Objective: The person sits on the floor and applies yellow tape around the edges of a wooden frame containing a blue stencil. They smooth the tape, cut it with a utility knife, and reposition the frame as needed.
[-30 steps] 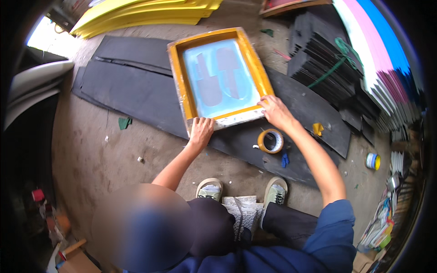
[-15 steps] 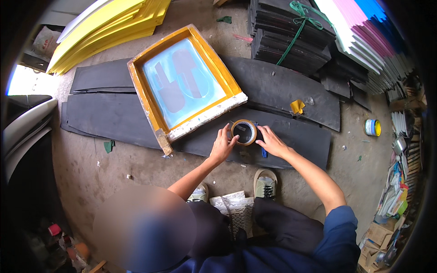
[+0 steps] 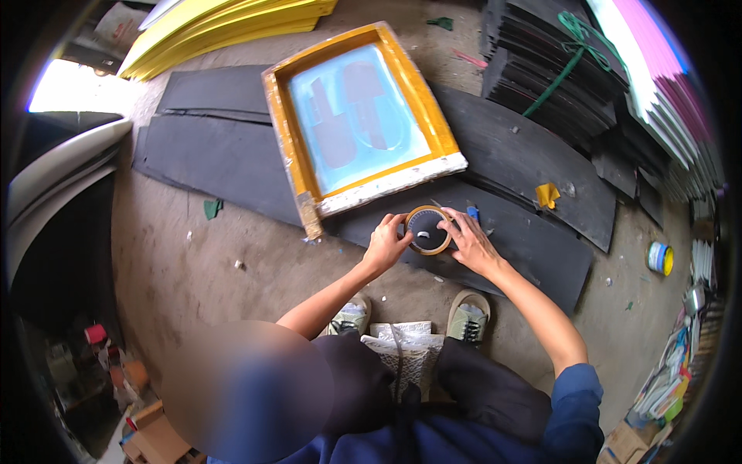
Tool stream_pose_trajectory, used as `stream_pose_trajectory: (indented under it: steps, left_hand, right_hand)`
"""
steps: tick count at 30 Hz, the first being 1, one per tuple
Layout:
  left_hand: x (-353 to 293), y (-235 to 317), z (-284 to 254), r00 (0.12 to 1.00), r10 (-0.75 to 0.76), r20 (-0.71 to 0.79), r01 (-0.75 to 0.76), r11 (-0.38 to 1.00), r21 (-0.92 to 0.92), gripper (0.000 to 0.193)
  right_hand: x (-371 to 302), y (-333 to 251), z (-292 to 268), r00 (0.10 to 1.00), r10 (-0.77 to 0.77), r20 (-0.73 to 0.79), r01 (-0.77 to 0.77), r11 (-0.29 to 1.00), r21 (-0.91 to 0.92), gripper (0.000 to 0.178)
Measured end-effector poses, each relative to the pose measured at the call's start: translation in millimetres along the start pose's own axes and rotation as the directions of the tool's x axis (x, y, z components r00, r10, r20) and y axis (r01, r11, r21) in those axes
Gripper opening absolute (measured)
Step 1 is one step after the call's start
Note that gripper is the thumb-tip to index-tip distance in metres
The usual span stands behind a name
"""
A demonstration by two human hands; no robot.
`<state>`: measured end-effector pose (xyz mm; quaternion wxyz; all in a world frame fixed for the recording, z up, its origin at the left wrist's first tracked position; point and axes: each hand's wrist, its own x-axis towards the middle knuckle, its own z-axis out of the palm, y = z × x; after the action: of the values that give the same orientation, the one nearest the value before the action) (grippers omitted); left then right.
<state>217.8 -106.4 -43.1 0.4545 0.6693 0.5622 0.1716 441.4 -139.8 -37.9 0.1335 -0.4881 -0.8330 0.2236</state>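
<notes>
A roll of brown packing tape is held up between my two hands, its open centre facing me. My left hand grips the roll's left side with thumb and fingers. On the opposite side, my right hand has its fingers curled over the rim. Just beyond my right hand, a blue-handled tool lies on the black sheets; its kind is unclear. Beyond my hands, a screen-printing frame with yellow-orange sides and a light blue mesh rests tilted on the sheets.
Stacked black sheets tied with green cord stand at the far right, beside white and pink sheets. Yellow sheets lie at the far left. A small tin with yellow inside sits right; a yellow scrap lies nearer.
The view has shifted, so the surroundings appear farther right. The tape roll has moved left relative to the screen frame, and my right fingers now curl further over its rim.
</notes>
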Motion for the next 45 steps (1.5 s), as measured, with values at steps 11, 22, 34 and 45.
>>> stream_pose_trajectory:
  steps: [11, 22, 34, 45]
  left_hand:
    - [-49, -52, -64, 0.949, 0.099, -0.299, -0.137, 0.985, -0.107, 0.029]
    - [-17, -107, -131, 0.839, 0.094, -0.536, 0.081, 0.952, 0.294, 0.051]
    - [-7, -120, -118, 0.854, -0.006, -0.521, 0.064, 0.994, 0.093, 0.055]
    - [-6, -124, -115, 0.839, 0.003, -0.544, 0.036, 0.998, 0.061, 0.055]
  right_hand:
    - [81, -27, 8, 0.981, -0.193, 0.002, 0.193, 0.981, 0.024, 0.035]
    - [237, -82, 80, 0.960, -0.082, 0.268, -0.003, 0.952, 0.305, 0.021]
    - [228, -90, 94, 1.000, -0.028, -0.014, 0.031, 0.922, 0.386, 0.008]
    - [221, -78, 101, 0.970, -0.002, -0.243, 0.123, 0.866, 0.485, 0.008]
